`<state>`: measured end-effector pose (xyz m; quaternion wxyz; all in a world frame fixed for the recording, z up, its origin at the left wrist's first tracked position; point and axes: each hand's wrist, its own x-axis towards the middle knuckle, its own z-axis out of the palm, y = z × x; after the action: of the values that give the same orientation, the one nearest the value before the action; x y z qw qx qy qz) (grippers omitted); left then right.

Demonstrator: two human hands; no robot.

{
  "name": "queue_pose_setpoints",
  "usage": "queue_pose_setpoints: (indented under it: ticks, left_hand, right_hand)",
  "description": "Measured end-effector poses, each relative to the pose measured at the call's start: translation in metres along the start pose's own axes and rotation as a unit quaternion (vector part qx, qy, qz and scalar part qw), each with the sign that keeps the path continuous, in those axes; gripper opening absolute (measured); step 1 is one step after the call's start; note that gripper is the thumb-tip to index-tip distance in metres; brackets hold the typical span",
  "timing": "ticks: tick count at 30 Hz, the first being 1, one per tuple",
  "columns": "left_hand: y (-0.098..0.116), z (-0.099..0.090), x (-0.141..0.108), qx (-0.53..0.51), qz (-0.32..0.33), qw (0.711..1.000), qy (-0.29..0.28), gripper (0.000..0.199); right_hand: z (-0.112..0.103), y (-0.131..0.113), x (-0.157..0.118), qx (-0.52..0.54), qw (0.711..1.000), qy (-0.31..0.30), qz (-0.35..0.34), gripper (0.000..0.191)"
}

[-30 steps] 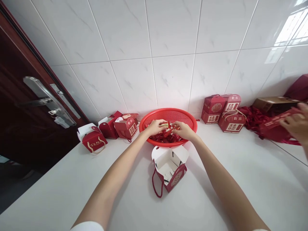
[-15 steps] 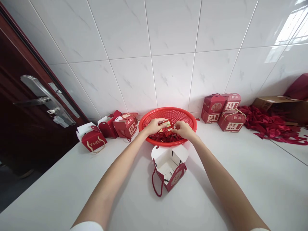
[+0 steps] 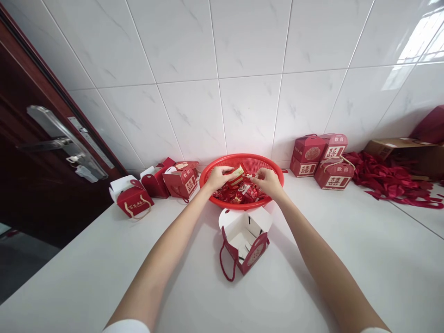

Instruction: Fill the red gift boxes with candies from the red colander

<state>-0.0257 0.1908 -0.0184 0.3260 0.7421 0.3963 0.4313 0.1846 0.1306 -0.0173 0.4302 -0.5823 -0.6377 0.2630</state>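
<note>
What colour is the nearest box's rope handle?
The rope handle is dark red; it shows best in the head view.

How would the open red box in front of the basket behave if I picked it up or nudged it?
The open red box is probably light for its size, as it looks made of thin card. Its splayed white flaps would likely bend if grabbed, being thin and unfastened. The cord handle seems floppy, sagging at one side, so it may dangle.

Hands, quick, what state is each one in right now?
Left hand: closed on a yellowish packet.
Right hand: half-curled over the red basket; whether it holds anything can't be told.
</note>
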Motion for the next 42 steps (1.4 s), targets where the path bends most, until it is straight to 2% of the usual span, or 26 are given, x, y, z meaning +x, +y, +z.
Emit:
queue_pose_setpoints:
  ticks: [9, 15, 18, 23, 26, 34, 42]
  left_hand:
    - [0.006, 0.0, -0.001, 0.048, 0.032, 0.995, 0.08, 0.017]
    - [0.002, -0.002, 0.0, 0.089, 0.022, 0.99, 0.108, 0.03]
    - [0.002, -0.002, 0.0, 0.096, 0.017, 0.99, 0.099, 0.033]
    - [0.004, 0.002, -0.002, 0.092, 0.017, 0.995, 0.04, 0.037]
    - [0.005, 0.003, -0.003, 0.086, 0.016, 0.996, 0.027, 0.038]
    - [0.003, 0.002, -0.001, 0.07, 0.033, 0.997, 0.028, 0.02]
    - [-0.005, 0.001, 0.001, 0.038, 0.041, 0.997, 0.05, 0.022]
  right_hand:
    - [0.0, 0.003, -0.001, 0.0, 1.0, -0.01, -0.017, 0.019]
    - [0.0, 0.004, -0.001, -0.02, 0.999, -0.021, -0.024, 0.017]
    - [0.0, 0.003, -0.001, -0.046, 0.998, -0.043, -0.031, 0.015]
    - [-0.001, -0.002, -0.002, -0.087, 0.988, -0.114, -0.051, 0.016]
    - [-0.002, -0.005, -0.002, -0.103, 0.983, -0.143, -0.058, 0.017]
    - [-0.003, -0.005, -0.002, -0.111, 0.979, -0.15, -0.076, 0.015]
    - [-0.004, -0.005, -0.004, -0.11, 0.976, -0.164, -0.094, 0.025]
